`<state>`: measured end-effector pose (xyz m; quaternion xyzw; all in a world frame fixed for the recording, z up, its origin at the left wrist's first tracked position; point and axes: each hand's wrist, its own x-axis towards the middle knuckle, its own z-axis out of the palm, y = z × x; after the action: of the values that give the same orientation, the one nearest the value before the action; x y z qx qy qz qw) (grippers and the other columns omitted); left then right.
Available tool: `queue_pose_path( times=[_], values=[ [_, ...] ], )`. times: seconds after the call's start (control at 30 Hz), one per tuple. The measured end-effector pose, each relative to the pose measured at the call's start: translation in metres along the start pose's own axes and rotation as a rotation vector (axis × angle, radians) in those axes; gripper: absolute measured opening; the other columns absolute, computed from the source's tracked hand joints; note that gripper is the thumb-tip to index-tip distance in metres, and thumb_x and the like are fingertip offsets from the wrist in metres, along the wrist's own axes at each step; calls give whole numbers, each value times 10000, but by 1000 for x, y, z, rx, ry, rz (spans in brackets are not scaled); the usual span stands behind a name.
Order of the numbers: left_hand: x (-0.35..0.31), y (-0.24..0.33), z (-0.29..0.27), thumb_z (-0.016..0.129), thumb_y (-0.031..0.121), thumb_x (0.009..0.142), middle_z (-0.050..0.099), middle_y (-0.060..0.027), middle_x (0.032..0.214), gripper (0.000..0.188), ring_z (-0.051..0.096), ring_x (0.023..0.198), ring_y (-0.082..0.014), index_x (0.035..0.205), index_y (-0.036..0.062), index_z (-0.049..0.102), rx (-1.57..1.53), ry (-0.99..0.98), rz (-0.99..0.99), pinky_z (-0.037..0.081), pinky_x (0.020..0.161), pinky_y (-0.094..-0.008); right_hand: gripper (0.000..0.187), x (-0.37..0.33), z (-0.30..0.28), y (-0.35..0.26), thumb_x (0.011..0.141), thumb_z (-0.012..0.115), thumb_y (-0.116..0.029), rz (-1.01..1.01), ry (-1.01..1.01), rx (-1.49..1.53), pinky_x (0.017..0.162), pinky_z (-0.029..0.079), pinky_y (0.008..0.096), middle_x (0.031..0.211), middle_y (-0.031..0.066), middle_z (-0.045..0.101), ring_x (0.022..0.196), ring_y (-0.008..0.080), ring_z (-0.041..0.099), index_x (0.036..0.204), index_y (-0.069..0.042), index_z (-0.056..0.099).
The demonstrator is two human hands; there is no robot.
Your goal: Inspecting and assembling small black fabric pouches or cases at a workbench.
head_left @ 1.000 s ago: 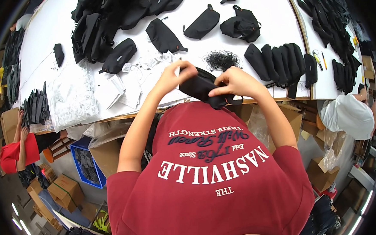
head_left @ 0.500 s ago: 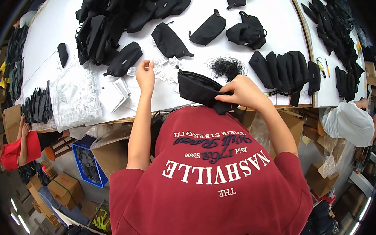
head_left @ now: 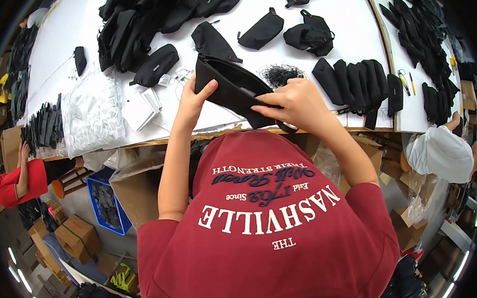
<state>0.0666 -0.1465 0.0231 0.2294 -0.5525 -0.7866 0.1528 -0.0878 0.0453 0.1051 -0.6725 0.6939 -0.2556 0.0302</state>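
A black zip pouch (head_left: 221, 92) hangs over the table's near edge, its long top opening parted so the dark inside shows. The left end of the pouch is gripped by my left hand (head_left: 193, 101), thumb on the near side and fingers partly hidden behind. Near the other end, my right hand (head_left: 297, 103) pinches the rim with thumb and fingers. Just beyond the pouch lies a tangle of thin black strings (head_left: 280, 74). White paper tags (head_left: 140, 110) are stacked to the left of my left hand, with loose ones beside another black pouch (head_left: 156, 65).
A clear plastic bag of white tags (head_left: 93, 111) lies at left. Several black pouches stand in a row (head_left: 352, 87) at right, near yellow-handled snips (head_left: 404, 80). A big heap of black bags (head_left: 133, 27) fills the far side. Co-workers are at both sides.
My left hand, empty before, has closed on the pouch's left end. The pouch has shifted left and up and its opening has widened. My right hand still grips it.
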Motion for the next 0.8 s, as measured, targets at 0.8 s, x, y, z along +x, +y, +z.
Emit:
queue_pose_path(
  times=[0.8],
  values=[
    [-2, 61, 46, 651, 198, 823, 647, 1, 857, 229, 611, 739, -59, 987, 43, 616, -228, -246, -175, 468, 661, -172, 140, 46, -31, -18, 811, 637, -142, 200, 216, 344, 547, 430, 282, 671, 64, 588, 570, 174, 534, 885, -51, 560]
  ],
)
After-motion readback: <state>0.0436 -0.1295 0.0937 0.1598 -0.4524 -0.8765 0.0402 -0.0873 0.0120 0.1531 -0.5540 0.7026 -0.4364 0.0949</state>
